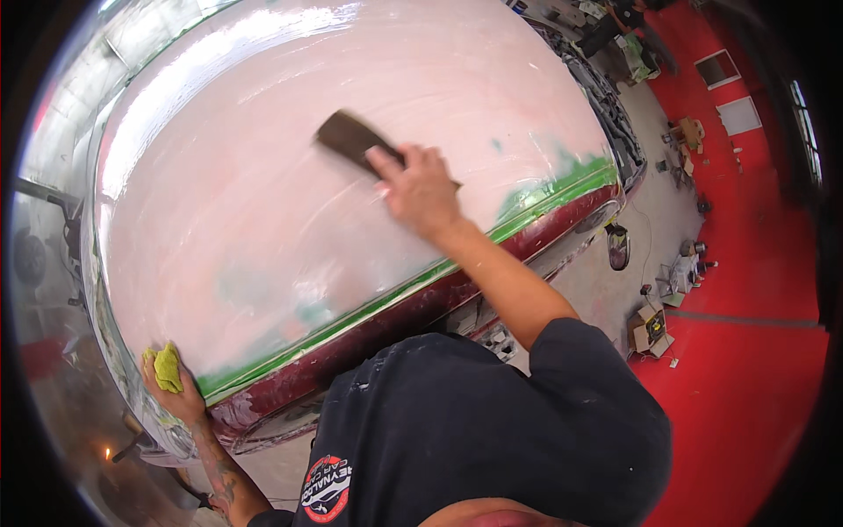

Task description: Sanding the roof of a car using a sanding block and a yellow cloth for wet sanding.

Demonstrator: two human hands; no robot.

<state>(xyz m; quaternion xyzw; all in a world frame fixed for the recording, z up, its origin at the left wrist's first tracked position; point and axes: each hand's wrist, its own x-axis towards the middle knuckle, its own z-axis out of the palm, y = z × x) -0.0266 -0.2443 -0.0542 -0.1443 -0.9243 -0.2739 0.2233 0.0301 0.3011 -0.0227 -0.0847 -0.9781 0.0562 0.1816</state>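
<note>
A wide car roof (263,184) spreads in front of me, pale pink and white with green-grey patches and a wet shine. My right hand (424,195) grips a long, dark brown sanding block (347,136), which lies slantwise against the roof right of its middle. At the roof's near left corner, my left hand (183,402) holds a crumpled yellow-green cloth (168,369). Some of its fingers are hidden behind the cloth. Green masking tape (303,344) runs along the roof's near edge, above the maroon side (351,349) of the car.
My body leans close to the car's side. A side mirror (618,248) juts out at right. On the red floor (738,386) stand an open cardboard box (650,330) and scattered items, with a white panel (739,116) farther off. Another person (625,18) is at the far right.
</note>
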